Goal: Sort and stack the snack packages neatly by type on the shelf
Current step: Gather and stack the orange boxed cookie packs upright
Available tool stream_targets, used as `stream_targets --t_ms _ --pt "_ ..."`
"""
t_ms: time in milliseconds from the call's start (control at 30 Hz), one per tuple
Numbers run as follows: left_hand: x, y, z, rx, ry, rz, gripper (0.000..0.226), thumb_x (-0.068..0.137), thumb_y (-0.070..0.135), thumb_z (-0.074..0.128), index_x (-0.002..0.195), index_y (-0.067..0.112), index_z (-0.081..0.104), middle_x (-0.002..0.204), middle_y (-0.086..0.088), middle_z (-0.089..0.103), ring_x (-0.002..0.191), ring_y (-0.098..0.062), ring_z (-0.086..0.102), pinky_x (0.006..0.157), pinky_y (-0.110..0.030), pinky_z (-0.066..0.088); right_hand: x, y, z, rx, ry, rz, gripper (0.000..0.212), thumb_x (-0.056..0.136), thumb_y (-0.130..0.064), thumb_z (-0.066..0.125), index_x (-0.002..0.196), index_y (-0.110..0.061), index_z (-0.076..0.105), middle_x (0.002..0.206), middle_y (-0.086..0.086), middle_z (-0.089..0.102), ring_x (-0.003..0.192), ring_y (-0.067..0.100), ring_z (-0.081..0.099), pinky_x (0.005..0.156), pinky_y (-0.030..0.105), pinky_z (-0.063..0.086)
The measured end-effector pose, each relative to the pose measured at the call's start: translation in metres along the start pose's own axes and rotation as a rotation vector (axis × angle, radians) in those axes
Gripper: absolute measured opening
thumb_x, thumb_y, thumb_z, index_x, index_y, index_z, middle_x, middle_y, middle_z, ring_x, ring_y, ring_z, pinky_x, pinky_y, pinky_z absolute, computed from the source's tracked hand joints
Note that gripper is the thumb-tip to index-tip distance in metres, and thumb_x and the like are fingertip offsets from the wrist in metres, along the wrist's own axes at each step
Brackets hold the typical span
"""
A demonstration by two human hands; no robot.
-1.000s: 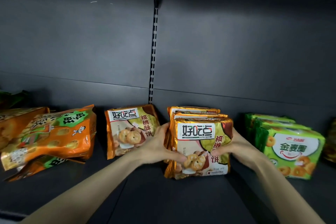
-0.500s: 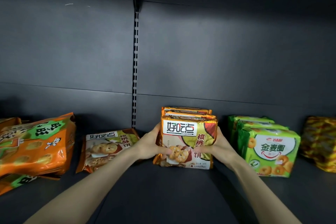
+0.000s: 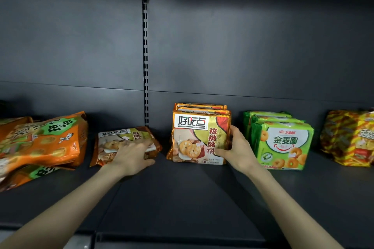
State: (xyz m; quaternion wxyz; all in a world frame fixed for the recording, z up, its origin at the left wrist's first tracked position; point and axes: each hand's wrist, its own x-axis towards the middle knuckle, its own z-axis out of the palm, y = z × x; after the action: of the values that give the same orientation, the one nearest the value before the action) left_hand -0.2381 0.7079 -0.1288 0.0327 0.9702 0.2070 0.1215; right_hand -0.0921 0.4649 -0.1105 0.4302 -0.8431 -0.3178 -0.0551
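Observation:
Three orange-gold walnut cookie packages [image 3: 199, 135] stand upright in a row, one behind another, at the middle of the dark shelf [image 3: 182, 192]. My right hand [image 3: 236, 147] grips the row's right side, thumb on the front package's face and fingers round its edge. A fourth package of the same kind [image 3: 121, 140] lies flat to the left, apart from the row. My left hand [image 3: 131, 155] rests on top of it, fingers stretched across its face and thumb by its front edge.
Large orange snack bags [image 3: 40, 143] lie piled at the left. Green ring-biscuit packages [image 3: 283, 141] stand in a row just right of my right hand. A yellow-red bag [image 3: 348, 137] sits at the far right. A slotted upright [image 3: 145, 66] runs up the back wall.
My left hand let go of the upright row and moved left onto the flat package, which has tipped from leaning to lying. The right hand stays on the row.

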Motion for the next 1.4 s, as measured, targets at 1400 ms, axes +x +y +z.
stream_targets --t_ms 1400 --pt "-0.114 0.029 -0.001 -0.851 0.388 -0.063 0.075 0.067 0.007 0.083 0.124 0.024 0.037 0.124 0.004 0.047 0.106 -0.002 0.047 0.070 0.003 0.039 -0.085 -0.044 0.034 0.492 -0.068 0.026 0.052 0.073 -0.003 0.077 0.113 -0.024 0.051 0.100 -0.017 0.061 0.096 0.000 0.057 0.082 0.022 0.049"
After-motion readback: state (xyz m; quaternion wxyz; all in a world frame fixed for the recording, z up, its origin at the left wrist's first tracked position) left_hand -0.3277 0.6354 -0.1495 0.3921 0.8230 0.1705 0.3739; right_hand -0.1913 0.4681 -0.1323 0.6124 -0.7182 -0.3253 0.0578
